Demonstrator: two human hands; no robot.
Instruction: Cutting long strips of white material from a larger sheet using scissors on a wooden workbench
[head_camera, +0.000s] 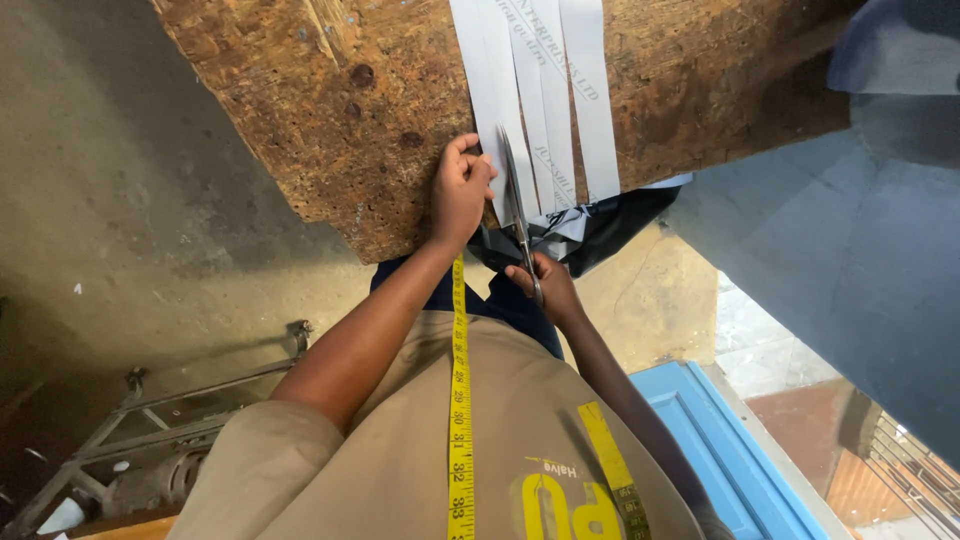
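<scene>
The rough wooden surface (330, 110) is mottled rust-brown with dark knots. Pale grey fabric strips (545, 100) carry faint grey lettering. The soft measuring tape (460, 400) is bright yellow with black marks, lying on a plain tan cotton shirt (400, 460).
</scene>
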